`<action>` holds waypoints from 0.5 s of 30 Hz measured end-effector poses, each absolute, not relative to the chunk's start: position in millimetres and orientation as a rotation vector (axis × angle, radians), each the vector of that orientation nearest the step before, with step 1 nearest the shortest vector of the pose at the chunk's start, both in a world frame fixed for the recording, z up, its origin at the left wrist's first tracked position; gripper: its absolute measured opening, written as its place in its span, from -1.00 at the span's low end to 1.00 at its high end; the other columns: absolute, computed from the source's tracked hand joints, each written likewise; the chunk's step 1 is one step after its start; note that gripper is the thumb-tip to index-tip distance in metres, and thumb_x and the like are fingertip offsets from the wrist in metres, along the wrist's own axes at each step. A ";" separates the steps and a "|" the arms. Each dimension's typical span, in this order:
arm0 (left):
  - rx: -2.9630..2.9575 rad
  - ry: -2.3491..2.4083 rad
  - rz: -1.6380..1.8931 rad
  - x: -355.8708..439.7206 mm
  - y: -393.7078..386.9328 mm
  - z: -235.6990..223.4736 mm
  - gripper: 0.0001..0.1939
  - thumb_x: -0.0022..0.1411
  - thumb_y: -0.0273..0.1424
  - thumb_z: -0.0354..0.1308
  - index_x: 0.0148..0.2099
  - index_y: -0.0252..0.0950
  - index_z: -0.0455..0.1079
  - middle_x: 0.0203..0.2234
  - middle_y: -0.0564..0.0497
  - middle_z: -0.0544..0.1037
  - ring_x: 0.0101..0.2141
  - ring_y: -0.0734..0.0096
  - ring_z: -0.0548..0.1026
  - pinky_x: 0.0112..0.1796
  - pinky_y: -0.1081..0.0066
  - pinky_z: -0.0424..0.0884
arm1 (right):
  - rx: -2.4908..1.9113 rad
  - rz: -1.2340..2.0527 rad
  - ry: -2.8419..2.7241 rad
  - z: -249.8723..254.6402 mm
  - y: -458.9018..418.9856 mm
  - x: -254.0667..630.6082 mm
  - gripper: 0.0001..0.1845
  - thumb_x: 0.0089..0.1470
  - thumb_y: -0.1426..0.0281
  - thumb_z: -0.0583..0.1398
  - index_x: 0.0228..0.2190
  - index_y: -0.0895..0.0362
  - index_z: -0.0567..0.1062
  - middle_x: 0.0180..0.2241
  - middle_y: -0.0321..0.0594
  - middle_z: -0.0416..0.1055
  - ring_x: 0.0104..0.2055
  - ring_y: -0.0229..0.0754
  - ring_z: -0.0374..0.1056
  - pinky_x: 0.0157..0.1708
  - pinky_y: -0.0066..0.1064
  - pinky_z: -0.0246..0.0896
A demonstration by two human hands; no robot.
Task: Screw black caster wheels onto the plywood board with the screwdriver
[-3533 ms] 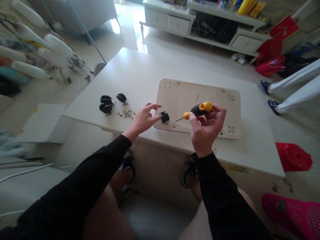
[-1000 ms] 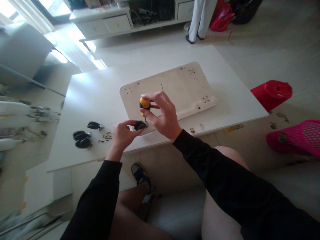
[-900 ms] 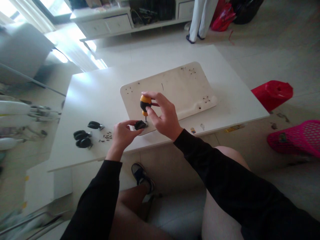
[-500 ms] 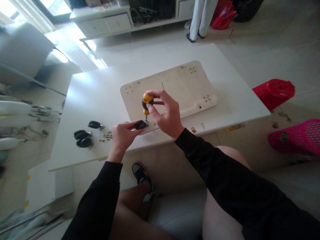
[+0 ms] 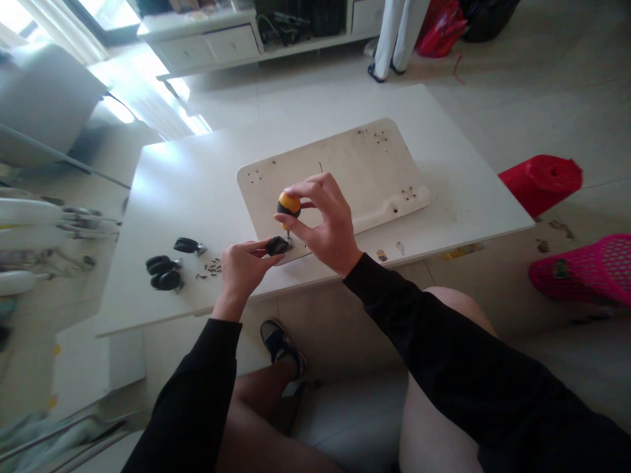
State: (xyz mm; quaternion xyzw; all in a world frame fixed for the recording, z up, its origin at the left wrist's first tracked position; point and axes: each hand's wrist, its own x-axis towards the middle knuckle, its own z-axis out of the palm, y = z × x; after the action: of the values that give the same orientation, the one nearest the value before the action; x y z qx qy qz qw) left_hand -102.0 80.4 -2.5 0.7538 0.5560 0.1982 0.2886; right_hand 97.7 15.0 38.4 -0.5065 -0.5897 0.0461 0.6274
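Observation:
My left hand [image 5: 244,266] is closed on a black caster wheel [image 5: 277,246] at the near left corner of a pale flat board [image 5: 340,177]. Above the caster's metal plate, my right hand [image 5: 328,220] grips the yellow and black handle of a screwdriver [image 5: 288,205] between thumb and fingers. Its shaft points down at the plate; the tip is too small to make out. Groups of small holes show at the board's other corners. Left of my left hand lie several small screws [image 5: 211,267]. Beyond them are three more casters [image 5: 187,246] with black wheels.
The board lies on a white table [image 5: 473,190], whose near edge runs just below my hands. Two small stickers [image 5: 382,255] are near that edge. To the right stand a red bin [image 5: 542,184] and a pink basket [image 5: 582,269]. A person's legs [image 5: 392,39] show beyond the table.
My right hand has shifted slightly and its fingers have turned around the screwdriver handle, which now tilts a little differently. My left hand and the caster have stayed in place.

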 end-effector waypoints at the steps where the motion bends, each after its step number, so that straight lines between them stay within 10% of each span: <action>1: 2.015 1.488 0.522 -101.9 80.5 -2.7 -0.54 0.02 -0.25 0.60 0.01 -0.16 0.76 -0.32 -0.06 0.77 -0.27 0.09 0.74 -0.19 0.19 0.59 | -1.161 0.107 -1.347 38.0 15.2 97.6 -0.78 0.33 0.29 0.29 -0.02 0.04 0.49 -0.06 -0.21 0.50 -0.01 -0.24 0.51 -0.01 -0.29 0.64; 15: 2.029 1.519 0.475 -102.3 80.8 -2.6 -0.54 0.05 -0.23 0.58 0.03 -0.15 0.75 -0.29 -0.07 0.78 -0.24 0.07 0.74 -0.10 0.16 0.60 | -1.125 0.017 -1.421 37.7 14.1 97.3 -0.69 0.36 0.49 0.12 0.07 0.05 0.47 0.03 -0.19 0.54 0.09 -0.24 0.50 0.09 -0.26 0.59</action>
State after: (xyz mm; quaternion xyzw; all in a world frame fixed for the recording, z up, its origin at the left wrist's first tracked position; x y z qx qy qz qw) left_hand -102.3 80.8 -2.6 0.7558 0.5658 0.1772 0.2779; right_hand 97.3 14.1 37.7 -0.4885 -0.6170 0.0073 0.6169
